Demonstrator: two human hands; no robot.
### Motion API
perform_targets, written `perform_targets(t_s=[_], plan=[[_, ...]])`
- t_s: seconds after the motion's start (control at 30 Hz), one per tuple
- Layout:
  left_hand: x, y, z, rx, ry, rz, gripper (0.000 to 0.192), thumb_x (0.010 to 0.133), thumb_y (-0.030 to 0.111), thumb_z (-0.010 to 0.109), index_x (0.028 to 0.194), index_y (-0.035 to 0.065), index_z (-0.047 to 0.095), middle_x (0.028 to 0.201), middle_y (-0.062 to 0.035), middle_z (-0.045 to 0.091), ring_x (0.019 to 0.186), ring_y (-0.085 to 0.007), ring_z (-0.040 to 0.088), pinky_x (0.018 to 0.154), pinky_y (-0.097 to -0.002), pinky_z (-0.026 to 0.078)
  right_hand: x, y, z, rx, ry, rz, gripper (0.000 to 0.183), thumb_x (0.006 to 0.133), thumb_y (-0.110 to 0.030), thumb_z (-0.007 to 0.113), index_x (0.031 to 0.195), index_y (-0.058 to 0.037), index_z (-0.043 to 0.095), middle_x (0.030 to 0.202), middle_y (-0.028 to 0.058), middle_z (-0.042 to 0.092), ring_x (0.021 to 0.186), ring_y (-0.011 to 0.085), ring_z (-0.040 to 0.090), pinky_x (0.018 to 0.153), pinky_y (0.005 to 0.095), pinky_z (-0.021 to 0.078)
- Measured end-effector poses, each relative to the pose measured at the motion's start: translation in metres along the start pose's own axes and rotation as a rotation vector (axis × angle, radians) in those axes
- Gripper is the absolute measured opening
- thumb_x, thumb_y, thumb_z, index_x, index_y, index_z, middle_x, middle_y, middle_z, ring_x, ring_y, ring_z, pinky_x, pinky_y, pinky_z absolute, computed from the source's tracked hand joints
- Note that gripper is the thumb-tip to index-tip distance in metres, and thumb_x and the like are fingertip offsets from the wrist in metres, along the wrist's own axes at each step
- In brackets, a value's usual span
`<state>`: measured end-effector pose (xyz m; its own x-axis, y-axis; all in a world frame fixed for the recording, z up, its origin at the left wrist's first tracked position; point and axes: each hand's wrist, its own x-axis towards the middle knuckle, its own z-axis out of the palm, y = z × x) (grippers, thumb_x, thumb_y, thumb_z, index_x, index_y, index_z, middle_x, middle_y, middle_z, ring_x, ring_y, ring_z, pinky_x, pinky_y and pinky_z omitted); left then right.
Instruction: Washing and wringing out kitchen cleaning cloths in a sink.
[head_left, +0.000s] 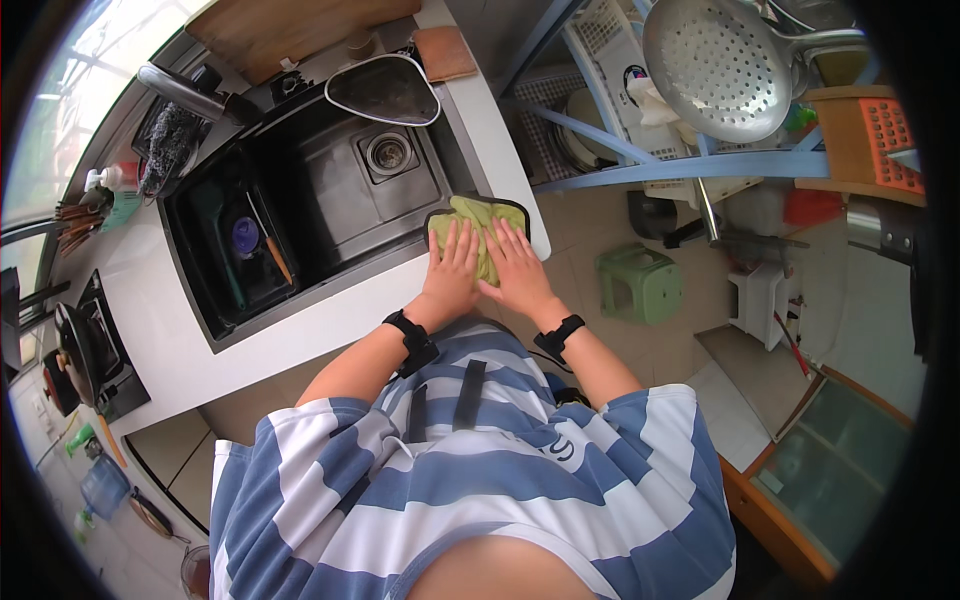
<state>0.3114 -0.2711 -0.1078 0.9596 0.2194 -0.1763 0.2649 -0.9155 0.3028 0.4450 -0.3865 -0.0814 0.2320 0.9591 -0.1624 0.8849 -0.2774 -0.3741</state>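
A green cloth with dark edging (474, 208) lies rumpled over the front right corner of the sink, on the white countertop (379, 294). My left hand (448, 270) rests flat on its left part, fingers straight and pointing away from me. On its right part lies my right hand (523, 276), palm down with fingers spread. Beneath both palms the cloth is hidden. Beyond it is the black sink (330, 176) with its drain strainer (390, 154). The left basin holds an orange-handled utensil (279, 261) and a purple item (245, 235).
A mesh strainer basket (384, 88) sits at the sink's back right corner, near a faucet (180, 94). A large perforated skimmer (718, 71) hangs by a blue shelf frame (690, 166). On the floor stands a green stool (639, 283). A lidded pan (77, 352) is far left.
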Motion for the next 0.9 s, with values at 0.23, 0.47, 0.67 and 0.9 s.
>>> perform_targets(t_s=[0.23, 0.47, 0.67, 0.9], plan=[[0.048, -0.003, -0.010, 0.007, -0.140, -0.259, 0.116, 0.063, 0.061, 0.069, 0.147, -0.0067, 0.025, 0.154, -0.0223, 0.023, 0.145, -0.0390, 0.013, 0.110, -0.0671, 0.009, 0.059, 0.024, -0.017, 0.103, 0.041, -0.087, 0.084, 0.065, -0.031, 0.069, 0.139, -0.0025, 0.043, 0.154, 0.0199, 0.024, 0.144, 0.0340, 0.020, 0.119, 0.0468, 0.0160], [0.063, -0.024, -0.020, -0.338, -0.438, -0.384, 0.113, 0.071, 0.068, 0.063, 0.149, -0.0015, 0.020, 0.154, -0.0212, 0.024, 0.145, -0.0394, 0.017, 0.109, -0.0664, 0.016, 0.091, 0.033, -0.024, -0.023, 0.042, -0.165, 0.083, 0.065, -0.042, 0.068, 0.137, -0.0067, 0.049, 0.153, 0.0231, 0.025, 0.143, 0.0387, 0.022, 0.117, 0.0503, 0.0176], [0.020, 0.010, 0.000, 0.103, -0.019, -0.232, 0.096, 0.080, 0.056, 0.059, 0.146, -0.0068, 0.028, 0.156, -0.0230, 0.019, 0.146, -0.0380, 0.014, 0.110, -0.0656, 0.015, 0.051, 0.026, -0.018, 0.046, 0.005, -0.096, 0.090, 0.070, -0.041, 0.070, 0.145, -0.0061, 0.036, 0.155, 0.0221, 0.021, 0.144, 0.0388, 0.017, 0.118, 0.0507, 0.0148], [-0.029, 0.023, 0.010, 0.199, 0.052, -0.080, 0.067, 0.086, 0.031, 0.052, 0.147, 0.0076, 0.035, 0.156, -0.0145, 0.024, 0.146, -0.0321, 0.019, 0.113, -0.0640, 0.010, -0.009, 0.002, 0.003, -0.004, -0.028, 0.058, 0.091, 0.077, -0.035, 0.065, 0.150, -0.0024, 0.022, 0.156, 0.0228, 0.016, 0.146, 0.0374, 0.012, 0.119, 0.0493, 0.0102]])
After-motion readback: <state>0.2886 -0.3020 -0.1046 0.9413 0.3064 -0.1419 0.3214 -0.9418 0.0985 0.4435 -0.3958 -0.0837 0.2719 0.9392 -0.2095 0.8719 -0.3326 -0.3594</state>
